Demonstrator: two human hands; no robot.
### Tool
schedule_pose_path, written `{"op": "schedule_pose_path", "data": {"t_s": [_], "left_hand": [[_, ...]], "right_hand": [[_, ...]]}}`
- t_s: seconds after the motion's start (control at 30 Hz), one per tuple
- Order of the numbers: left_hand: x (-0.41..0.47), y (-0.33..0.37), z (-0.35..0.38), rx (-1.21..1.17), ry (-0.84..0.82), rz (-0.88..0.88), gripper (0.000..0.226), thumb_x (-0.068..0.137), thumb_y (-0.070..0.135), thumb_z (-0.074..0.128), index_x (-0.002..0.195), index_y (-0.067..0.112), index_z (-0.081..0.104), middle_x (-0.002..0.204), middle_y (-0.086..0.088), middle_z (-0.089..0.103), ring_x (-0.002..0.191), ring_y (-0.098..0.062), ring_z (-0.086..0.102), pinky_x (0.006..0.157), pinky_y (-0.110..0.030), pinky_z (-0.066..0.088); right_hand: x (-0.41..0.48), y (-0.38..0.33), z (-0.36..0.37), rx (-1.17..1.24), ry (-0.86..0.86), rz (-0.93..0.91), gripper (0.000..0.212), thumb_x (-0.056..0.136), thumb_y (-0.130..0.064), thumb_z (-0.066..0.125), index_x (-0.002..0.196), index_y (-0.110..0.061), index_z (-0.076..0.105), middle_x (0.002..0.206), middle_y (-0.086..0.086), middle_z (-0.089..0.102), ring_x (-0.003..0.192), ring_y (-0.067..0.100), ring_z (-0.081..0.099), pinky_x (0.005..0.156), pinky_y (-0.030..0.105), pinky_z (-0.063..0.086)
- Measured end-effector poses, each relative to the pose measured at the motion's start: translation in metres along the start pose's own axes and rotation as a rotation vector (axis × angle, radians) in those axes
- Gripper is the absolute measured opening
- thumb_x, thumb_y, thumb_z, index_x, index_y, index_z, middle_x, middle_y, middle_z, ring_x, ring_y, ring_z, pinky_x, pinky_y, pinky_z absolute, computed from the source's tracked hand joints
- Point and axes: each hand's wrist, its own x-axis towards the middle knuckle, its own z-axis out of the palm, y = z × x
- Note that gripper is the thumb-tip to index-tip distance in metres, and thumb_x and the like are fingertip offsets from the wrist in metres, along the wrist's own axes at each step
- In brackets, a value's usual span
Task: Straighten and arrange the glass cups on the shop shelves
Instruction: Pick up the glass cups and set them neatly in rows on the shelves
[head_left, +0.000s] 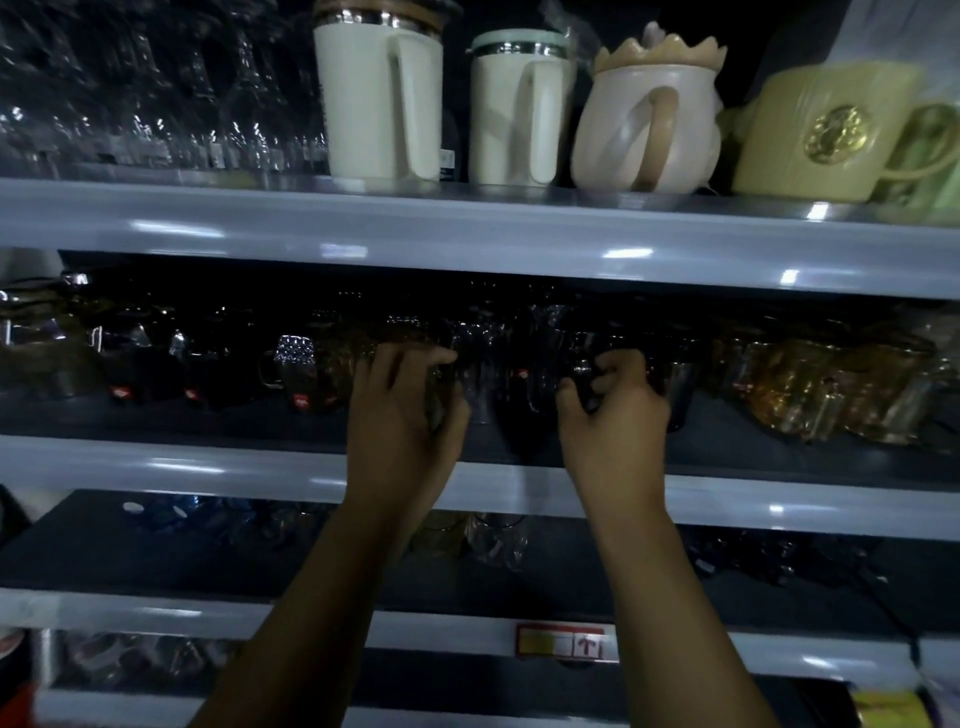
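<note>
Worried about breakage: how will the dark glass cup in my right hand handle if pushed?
The dark glass cup is probably fragile; clear glasses crowd beside it, so pushing may knock them. Its glossy surface looks slippery.

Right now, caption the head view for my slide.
Left hand and right hand grip dark glass cups on the middle shelf.
</note>
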Motion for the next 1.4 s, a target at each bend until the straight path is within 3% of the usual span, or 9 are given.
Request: {"op": "schedule_pose_path", "data": {"t_s": [0.2, 0.33, 0.6, 0.8, 1.0, 1.1, 1.23, 1.3, 1.4], "left_hand": [[-0.007, 0.024, 0.016, -0.282, -0.115, -0.163, 0.023, 0.088, 0.024, 0.064, 0.110, 0.025, 0.066, 0.110, 0.009, 0.061, 0.103, -0.010, 0.060, 0.089, -0.031, 0.051], [-0.013, 0.038, 0.020, -0.492, -0.168, -0.302, 0.029, 0.091, 0.012, 0.068, 0.114, 0.029, 0.062, 0.103, 0.009, 0.066, 0.093, -0.002, 0.061, 0.078, -0.015, 0.047], [-0.013, 0.058, 0.024, -0.665, -0.217, -0.418, 0.040, 0.091, 0.028, 0.072, 0.123, 0.040, 0.051, 0.124, 0.018, 0.060, 0.113, 0.004, 0.059, 0.090, -0.015, 0.049], [0.007, 0.062, 0.017, -0.916, -0.492, -0.468, 0.095, 0.072, 0.037, 0.088, 0.150, 0.031, 0.035, 0.126, 0.011, 0.068, 0.117, -0.003, 0.064, 0.094, -0.026, 0.054], [0.010, 0.077, 0.015, -1.079, -0.451, -0.555, 0.059, 0.065, 0.026, 0.083, 0.120, 0.016, 0.065, 0.103, -0.004, 0.078, 0.098, -0.019, 0.074, 0.087, -0.037, 0.059], [0.009, 0.079, 0.021, -1.206, -0.344, -0.634, 0.032, 0.073, 0.029, 0.083, 0.098, 0.013, 0.072, 0.097, -0.015, 0.074, 0.094, -0.032, 0.073, 0.090, -0.054, 0.058], [0.006, 0.099, 0.023, -1.496, -0.290, -0.943, 0.048, 0.081, 0.036, 0.080, 0.108, -0.001, 0.068, 0.111, -0.026, 0.070, 0.104, -0.038, 0.070, 0.101, -0.054, 0.052], [-0.004, 0.109, 0.024, -1.585, -0.347, -1.020, 0.048, 0.083, 0.043, 0.075, 0.107, 0.002, 0.071, 0.107, -0.020, 0.074, 0.101, -0.030, 0.072, 0.103, -0.049, 0.050], [-0.016, 0.105, 0.028, -1.610, -0.413, -0.979, 0.088, 0.074, 0.054, 0.083, 0.139, 0.002, 0.056, 0.140, -0.021, 0.059, 0.134, -0.038, 0.053, 0.117, -0.051, 0.037]], "right_hand": [[0.010, 0.013, 0.016, 0.029, -0.118, 0.082, 0.021, 0.102, -0.025, 0.055, 0.090, -0.007, 0.055, 0.071, 0.007, 0.062, 0.064, 0.026, 0.062, 0.058, 0.033, 0.048], [0.011, 0.014, 0.011, 0.128, -0.203, 0.090, 0.026, 0.107, -0.026, 0.042, 0.098, -0.004, 0.051, 0.081, 0.013, 0.066, 0.074, 0.030, 0.064, 0.068, 0.047, 0.054], [-0.006, 0.010, -0.037, 0.253, -0.220, -0.061, 0.027, 0.108, -0.034, 0.038, 0.089, -0.018, 0.049, 0.070, -0.013, 0.054, 0.063, 0.005, 0.051, 0.062, 0.028, 0.044], [-0.016, 0.009, -0.081, 0.438, -0.413, -0.079, 0.026, 0.109, -0.028, 0.041, 0.088, -0.019, 0.055, 0.073, -0.008, 0.052, 0.073, 0.009, 0.052, 0.070, 0.028, 0.046], [-0.021, 0.007, -0.088, 0.507, -0.300, 0.085, 0.010, 0.101, -0.030, 0.057, 0.104, -0.023, 0.063, 0.082, -0.006, 0.063, 0.067, 0.004, 0.055, 0.064, 0.022, 0.045], [-0.032, 0.006, -0.085, 0.552, -0.196, 0.168, 0.031, 0.091, -0.048, 0.064, 0.118, -0.035, 0.059, 0.104, -0.011, 0.066, 0.081, 0.005, 0.064, 0.067, 0.021, 0.049], [-0.050, 0.001, -0.073, 0.516, -0.248, 0.136, 0.066, 0.082, -0.067, 0.067, 0.139, -0.046, 0.043, 0.133, -0.019, 0.058, 0.117, 0.001, 0.060, 0.095, 0.031, 0.053], [-0.052, -0.005, -0.067, 0.558, -0.271, 0.116, 0.076, 0.081, -0.058, 0.073, 0.145, -0.040, 0.036, 0.129, -0.025, 0.061, 0.118, -0.005, 0.059, 0.098, 0.022, 0.050], [-0.050, -0.013, -0.064, 0.585, -0.215, 0.074, 0.080, 0.076, -0.047, 0.073, 0.146, -0.031, 0.036, 0.117, -0.039, 0.060, 0.110, -0.014, 0.059, 0.088, 0.007, 0.047]]}}
